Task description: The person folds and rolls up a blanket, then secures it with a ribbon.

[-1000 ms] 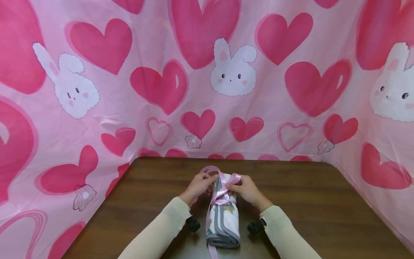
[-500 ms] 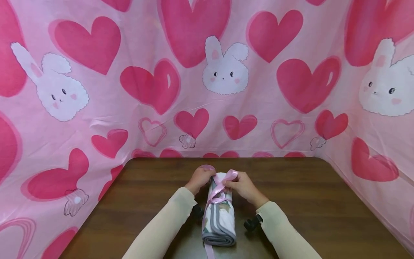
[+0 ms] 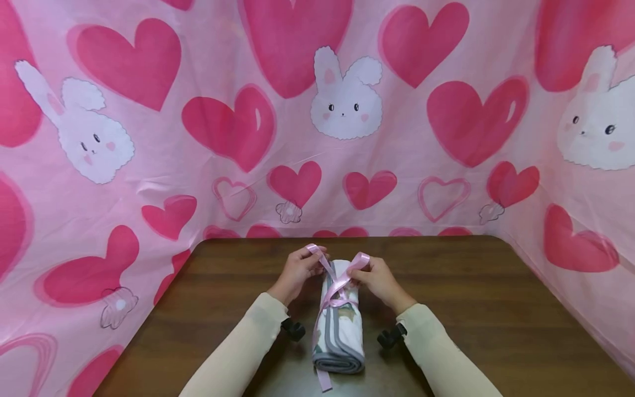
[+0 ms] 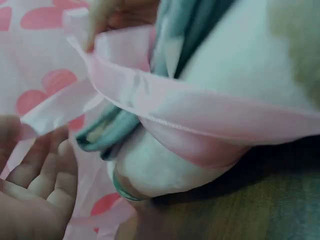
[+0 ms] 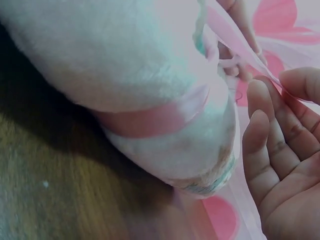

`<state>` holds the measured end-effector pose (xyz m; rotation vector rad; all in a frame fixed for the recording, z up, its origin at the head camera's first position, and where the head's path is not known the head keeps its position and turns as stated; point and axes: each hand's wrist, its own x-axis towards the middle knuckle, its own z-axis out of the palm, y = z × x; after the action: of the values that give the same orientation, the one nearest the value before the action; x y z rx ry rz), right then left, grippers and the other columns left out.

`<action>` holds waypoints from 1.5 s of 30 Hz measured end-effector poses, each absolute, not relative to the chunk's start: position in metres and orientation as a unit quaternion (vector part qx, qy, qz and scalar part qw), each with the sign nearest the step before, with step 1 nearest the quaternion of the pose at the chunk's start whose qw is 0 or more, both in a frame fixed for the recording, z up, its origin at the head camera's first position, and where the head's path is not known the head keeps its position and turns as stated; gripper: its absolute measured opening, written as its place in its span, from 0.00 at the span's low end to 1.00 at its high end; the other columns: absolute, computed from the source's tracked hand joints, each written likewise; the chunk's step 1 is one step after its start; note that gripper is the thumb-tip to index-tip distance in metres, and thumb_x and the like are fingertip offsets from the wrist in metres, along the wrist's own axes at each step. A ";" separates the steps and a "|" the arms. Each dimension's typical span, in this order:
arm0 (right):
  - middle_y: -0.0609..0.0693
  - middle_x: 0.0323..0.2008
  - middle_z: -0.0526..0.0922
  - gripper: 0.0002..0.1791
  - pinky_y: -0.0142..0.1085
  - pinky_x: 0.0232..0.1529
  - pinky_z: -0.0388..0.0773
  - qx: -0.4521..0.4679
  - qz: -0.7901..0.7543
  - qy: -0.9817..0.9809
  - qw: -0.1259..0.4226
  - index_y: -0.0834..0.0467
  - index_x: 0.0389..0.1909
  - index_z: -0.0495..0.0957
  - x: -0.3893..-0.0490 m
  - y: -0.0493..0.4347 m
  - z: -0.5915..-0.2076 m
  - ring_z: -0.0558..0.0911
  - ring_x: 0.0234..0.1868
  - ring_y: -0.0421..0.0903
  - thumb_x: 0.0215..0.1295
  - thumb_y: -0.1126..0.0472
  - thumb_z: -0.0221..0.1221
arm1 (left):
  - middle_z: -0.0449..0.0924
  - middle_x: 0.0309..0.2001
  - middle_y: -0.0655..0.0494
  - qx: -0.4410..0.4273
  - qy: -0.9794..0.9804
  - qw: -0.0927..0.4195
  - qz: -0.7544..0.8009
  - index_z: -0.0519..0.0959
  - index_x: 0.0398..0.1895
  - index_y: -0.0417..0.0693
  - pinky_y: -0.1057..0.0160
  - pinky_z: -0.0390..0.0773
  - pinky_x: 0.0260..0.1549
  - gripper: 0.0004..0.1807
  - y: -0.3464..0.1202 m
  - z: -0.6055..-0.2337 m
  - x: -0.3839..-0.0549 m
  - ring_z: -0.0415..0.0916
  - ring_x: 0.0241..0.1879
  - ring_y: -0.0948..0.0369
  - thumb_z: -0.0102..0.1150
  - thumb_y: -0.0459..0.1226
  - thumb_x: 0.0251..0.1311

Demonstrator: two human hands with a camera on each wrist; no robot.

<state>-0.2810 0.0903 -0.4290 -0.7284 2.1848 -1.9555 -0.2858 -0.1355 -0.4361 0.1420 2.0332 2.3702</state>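
Observation:
A rolled white blanket (image 3: pixel 350 331) with grey edging and a coloured print lies lengthwise on the table. Around its middle runs a shiny pink ribbon (image 3: pixel 339 286), crossed on top. On the far left side, my left hand (image 3: pixel 295 275) pinches one ribbon end between thumb and finger. My right hand (image 3: pixel 383 282) pinches a looped part of the ribbon to the right of the roll. In the right wrist view, the thumb and index of the right hand (image 5: pixel 292 160) meet on the ribbon. The left wrist view shows the ribbon band (image 4: pixel 190 107) flat across the roll.
The brown wooden table (image 3: pixel 471 325) extends to both sides of the roll. A pink cloth (image 3: pixel 407 149) with hearts and rabbits hangs behind and beside it. One ribbon tail (image 3: pixel 323 380) trails from the roll's near end. Black wrist cameras (image 3: pixel 392 335) sit by both wrists.
My left hand has moved up and to the left, drawing its ribbon end out from the roll. My right hand keeps its pinch on the loop, shifted slightly.

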 end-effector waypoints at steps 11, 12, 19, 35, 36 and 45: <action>0.57 0.32 0.81 0.10 0.43 0.35 0.81 -0.234 -0.649 0.721 0.057 0.66 0.41 0.81 -0.300 0.093 -0.456 0.80 0.30 0.53 0.65 0.62 0.63 | 0.78 0.52 0.35 0.104 0.665 -0.001 0.740 0.79 0.56 0.39 0.43 0.72 0.51 0.17 -0.135 -0.424 -0.260 0.81 0.43 0.50 0.59 0.35 0.66; 0.57 0.32 0.81 0.11 0.43 0.35 0.81 -0.235 -0.650 0.720 0.058 0.66 0.41 0.81 -0.300 0.093 -0.456 0.80 0.30 0.53 0.65 0.61 0.63 | 0.79 0.53 0.37 0.116 0.673 -0.004 0.730 0.79 0.56 0.39 0.42 0.71 0.52 0.17 -0.135 -0.424 -0.259 0.80 0.44 0.51 0.59 0.36 0.65; 0.58 0.32 0.81 0.10 0.43 0.35 0.82 -0.238 -0.655 0.714 0.068 0.66 0.41 0.81 -0.301 0.093 -0.455 0.81 0.30 0.54 0.65 0.62 0.63 | 0.79 0.55 0.46 0.188 0.757 -0.036 0.625 0.81 0.55 0.41 0.59 0.73 0.53 0.16 -0.134 -0.422 -0.242 0.76 0.55 0.56 0.58 0.36 0.66; 0.58 0.33 0.81 0.10 0.43 0.35 0.82 -0.238 -0.649 0.719 0.067 0.65 0.41 0.80 -0.296 0.094 -0.453 0.80 0.30 0.53 0.65 0.61 0.63 | 0.75 0.45 0.61 0.277 0.851 -0.125 0.428 0.81 0.56 0.52 0.55 0.72 0.48 0.17 -0.133 -0.425 -0.219 0.68 0.45 0.61 0.57 0.31 0.66; 0.58 0.33 0.81 0.10 0.43 0.35 0.82 -0.238 -0.650 0.718 0.067 0.65 0.41 0.81 -0.296 0.093 -0.453 0.80 0.30 0.54 0.65 0.61 0.63 | 0.74 0.48 0.60 0.276 0.846 -0.111 0.443 0.80 0.59 0.52 0.53 0.70 0.51 0.19 -0.134 -0.425 -0.218 0.67 0.48 0.60 0.54 0.31 0.67; 0.59 0.34 0.81 0.12 0.48 0.38 0.81 -0.236 -0.646 0.722 0.077 0.68 0.44 0.80 -0.298 0.095 -0.452 0.80 0.33 0.57 0.67 0.63 0.61 | 0.73 0.46 0.47 0.209 0.747 0.015 0.630 0.59 0.73 0.71 0.54 0.74 0.37 0.25 -0.136 -0.410 -0.216 0.68 0.35 0.47 0.40 0.43 0.76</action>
<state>-0.2984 0.0953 -0.4518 -0.7079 2.1627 -1.9349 -0.2162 -0.1364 -0.4102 0.6506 2.3267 1.9625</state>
